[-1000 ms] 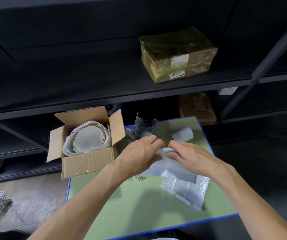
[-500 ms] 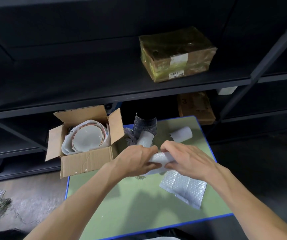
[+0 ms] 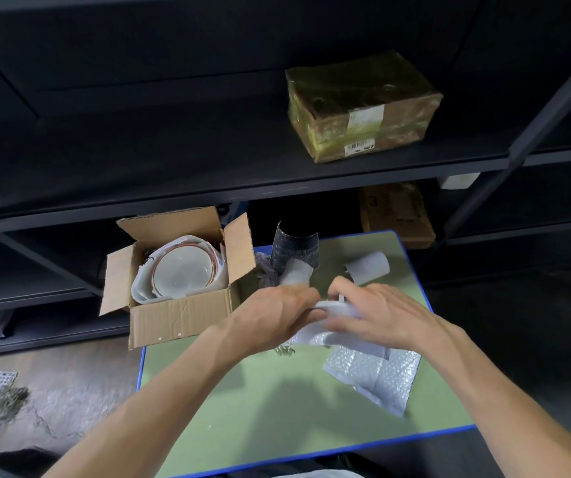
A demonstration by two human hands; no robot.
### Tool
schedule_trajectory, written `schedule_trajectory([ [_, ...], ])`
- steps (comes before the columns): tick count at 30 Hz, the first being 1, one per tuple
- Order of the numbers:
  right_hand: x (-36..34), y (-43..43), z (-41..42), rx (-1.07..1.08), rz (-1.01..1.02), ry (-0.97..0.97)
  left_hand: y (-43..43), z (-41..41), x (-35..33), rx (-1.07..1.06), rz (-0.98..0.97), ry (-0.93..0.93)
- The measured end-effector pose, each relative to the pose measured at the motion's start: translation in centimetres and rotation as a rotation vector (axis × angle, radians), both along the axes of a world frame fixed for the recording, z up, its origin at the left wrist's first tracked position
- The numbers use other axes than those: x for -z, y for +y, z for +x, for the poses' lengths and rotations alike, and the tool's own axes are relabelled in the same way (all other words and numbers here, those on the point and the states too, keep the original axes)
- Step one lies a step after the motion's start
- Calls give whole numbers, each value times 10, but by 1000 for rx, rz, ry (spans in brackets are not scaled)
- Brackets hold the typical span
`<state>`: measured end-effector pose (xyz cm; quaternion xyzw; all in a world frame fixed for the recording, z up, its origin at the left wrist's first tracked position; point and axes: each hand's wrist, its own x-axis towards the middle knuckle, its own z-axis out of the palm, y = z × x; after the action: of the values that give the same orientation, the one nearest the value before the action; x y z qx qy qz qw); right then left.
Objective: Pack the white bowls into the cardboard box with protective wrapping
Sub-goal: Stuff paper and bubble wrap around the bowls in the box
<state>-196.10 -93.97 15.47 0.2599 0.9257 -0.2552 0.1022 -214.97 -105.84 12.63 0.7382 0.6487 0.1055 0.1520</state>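
Single head view, worn high, faces forward and down. Table [image 3: 277, 426] sits close below; dark shelf [image 3: 173, 160] fills the frame just beyond.

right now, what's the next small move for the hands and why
Probably roll up the rest: the left hand and right hand both grip the rolled end of the bubble wrap, while its loose tail lies flat on the table. The roll could then pad the bowl in the cardboard box.
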Motion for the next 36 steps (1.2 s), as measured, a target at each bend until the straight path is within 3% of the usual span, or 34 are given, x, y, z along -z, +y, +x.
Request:
schedule_trajectory([
  [3, -4, -6, -4, -74, 41, 49, -3, -4, -2, -44, -77, -40],
  [8, -3, -9, -18, -121, 135, 88, -11, -16, -9, -130, -122, -259],
  [14, 0, -14, -33, -70, 55, 11, -33, -28, -15, -42, -9, -147],
  [18, -1, -22, -47, -58, -47, 24, -44, -44, -12, -47, -57, -98],
  [22, -5, -32, -65, -111, 21, 39, -57, -63, -14, -68, -97, -82],
  [28, -15, -59, -97, -171, 157, 35, -76, -86, -19, -91, -141, -185],
  [36, -18, -89, -138, -129, 138, 14, -108, -116, -25, -199, -114, -308],
])
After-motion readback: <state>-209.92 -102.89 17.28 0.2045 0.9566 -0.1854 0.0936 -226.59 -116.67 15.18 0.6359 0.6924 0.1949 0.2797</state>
